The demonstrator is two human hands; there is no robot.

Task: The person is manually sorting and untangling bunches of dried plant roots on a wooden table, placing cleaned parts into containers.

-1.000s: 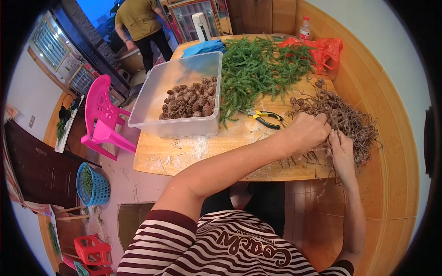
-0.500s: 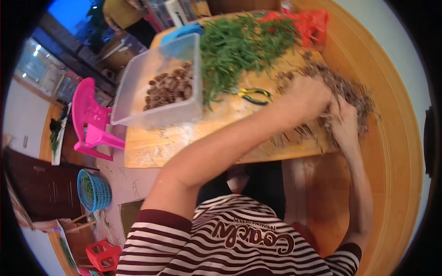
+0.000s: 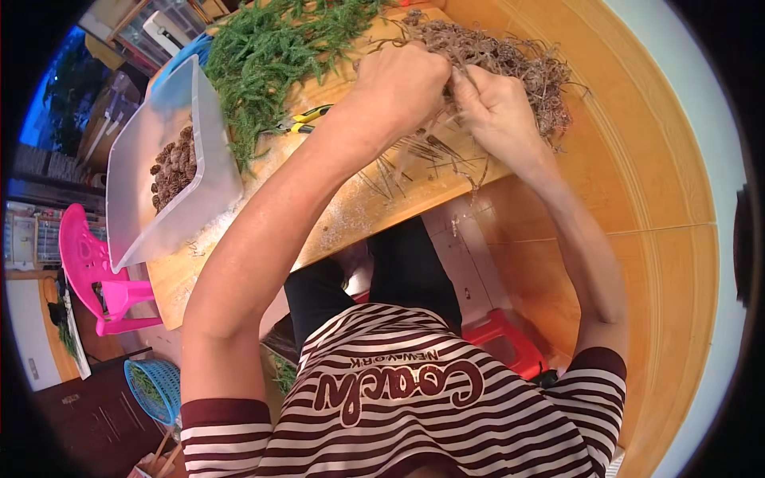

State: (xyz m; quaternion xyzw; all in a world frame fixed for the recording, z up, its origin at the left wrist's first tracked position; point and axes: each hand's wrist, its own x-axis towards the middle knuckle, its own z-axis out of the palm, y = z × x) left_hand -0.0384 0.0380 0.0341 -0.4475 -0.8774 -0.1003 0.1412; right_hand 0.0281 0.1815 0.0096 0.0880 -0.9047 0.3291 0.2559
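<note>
Thin brown strands, like dry stems or wire, lie in a tangled heap (image 3: 518, 52) at the far right of the table. At the heap's near left side, my left hand (image 3: 408, 84) is closed in a fist, knuckles up. Close beside it, my right hand (image 3: 496, 107) pinches with thumb and fingers. A few brown strands run between the two hands, and some dangle below them; how many I grip is hidden by my fingers. Left of my left forearm lie pliers (image 3: 311, 115) with yellow and black handles, partly covered by the arm.
Green artificial-looking sprigs (image 3: 267, 60) are piled at the back. A clear plastic bin (image 3: 131, 191) with brown pine cones (image 3: 174, 169) stands on the left. Loose thin sticks (image 3: 390, 171) lie near the table's front edge. A pink chair (image 3: 96, 275), blue basket (image 3: 155, 390) and red stool (image 3: 506, 342) surround the table.
My view has shifted, so the table sits further left and up. Both hands remain closed together at the brown heap, and strands now show hanging under them.
</note>
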